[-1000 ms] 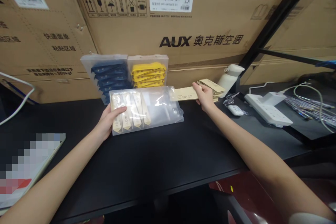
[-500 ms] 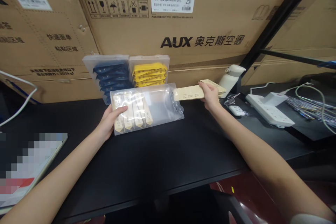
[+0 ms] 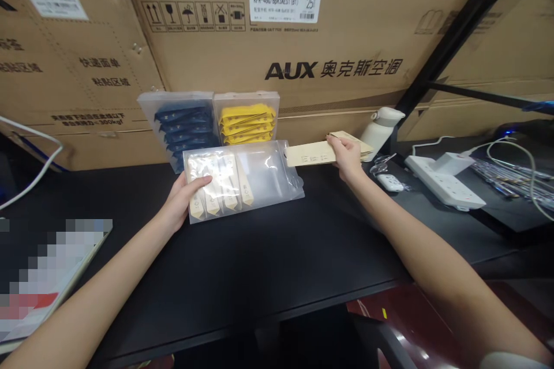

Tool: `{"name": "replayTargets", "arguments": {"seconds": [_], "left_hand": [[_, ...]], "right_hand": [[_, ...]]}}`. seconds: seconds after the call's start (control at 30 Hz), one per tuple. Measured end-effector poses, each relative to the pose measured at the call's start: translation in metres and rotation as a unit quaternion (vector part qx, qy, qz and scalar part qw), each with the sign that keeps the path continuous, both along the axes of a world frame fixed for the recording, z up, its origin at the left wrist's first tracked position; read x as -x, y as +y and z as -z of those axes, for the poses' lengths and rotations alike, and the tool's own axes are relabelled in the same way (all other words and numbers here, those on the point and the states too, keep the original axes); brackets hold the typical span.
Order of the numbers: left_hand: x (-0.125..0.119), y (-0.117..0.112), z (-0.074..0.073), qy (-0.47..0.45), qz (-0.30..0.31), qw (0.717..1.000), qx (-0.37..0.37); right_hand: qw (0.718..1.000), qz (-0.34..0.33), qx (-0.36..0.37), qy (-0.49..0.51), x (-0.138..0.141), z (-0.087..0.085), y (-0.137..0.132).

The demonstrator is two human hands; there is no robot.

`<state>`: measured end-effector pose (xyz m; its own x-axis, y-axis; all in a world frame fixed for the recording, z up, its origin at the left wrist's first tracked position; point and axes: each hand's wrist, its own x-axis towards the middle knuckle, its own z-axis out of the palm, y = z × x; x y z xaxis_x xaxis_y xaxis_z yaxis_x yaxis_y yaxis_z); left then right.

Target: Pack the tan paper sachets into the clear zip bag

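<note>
My left hand [image 3: 184, 200] grips the left end of a clear plastic box [image 3: 264, 176] lying on the black table [image 3: 259, 265]; several beige sachets [image 3: 220, 190] sit in its left half, the right half is bare. My right hand [image 3: 346, 157] pinches one flat beige sachet [image 3: 308, 154] just outside the box's open right end. A small pile of the same beige sachets [image 3: 352, 141] lies behind that hand.
Two clear boxes stand against large cardboard cartons [image 3: 303, 40]: one with blue sachets [image 3: 184, 127], one with yellow sachets [image 3: 246, 121]. To the right are a white bottle [image 3: 381, 124], a small remote [image 3: 389, 182], a white power strip [image 3: 445, 181] and cables. A pixelated item lies at lower left.
My right hand with its sachet drew slightly right, away from the box's opening, then held still. My left hand and the box barely moved.
</note>
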<state>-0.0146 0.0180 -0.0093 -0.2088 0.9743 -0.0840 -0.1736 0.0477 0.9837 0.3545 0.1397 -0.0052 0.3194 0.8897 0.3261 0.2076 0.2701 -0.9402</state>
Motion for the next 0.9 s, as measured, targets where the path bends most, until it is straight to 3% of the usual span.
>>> {"name": "replayTargets", "arguments": {"seconds": [0.1,0.27,0.5,0.77,0.9], "left_hand": [[0.0,0.0,0.0,0.001,0.001,1.0,0.003],[-0.001,-0.001,-0.001,0.0,0.011,1.0,0.001],[-0.003,-0.003,-0.001,0.011,0.016,1.0,0.0],[-0.005,-0.006,-0.002,0.024,0.029,0.999,-0.003],[-0.005,-0.005,0.0,0.018,0.026,0.999,0.001]], "right_hand": [[0.999,-0.029,0.015,-0.025,0.001,0.001,-0.002],[0.984,-0.155,0.043,-0.071,0.019,0.002,-0.021],[0.916,-0.376,0.129,-0.049,0.032,-0.005,-0.038],[0.841,-0.465,0.238,0.14,0.024,0.0,-0.028],[0.819,-0.483,0.266,0.16,0.025,0.0,-0.029]]}}
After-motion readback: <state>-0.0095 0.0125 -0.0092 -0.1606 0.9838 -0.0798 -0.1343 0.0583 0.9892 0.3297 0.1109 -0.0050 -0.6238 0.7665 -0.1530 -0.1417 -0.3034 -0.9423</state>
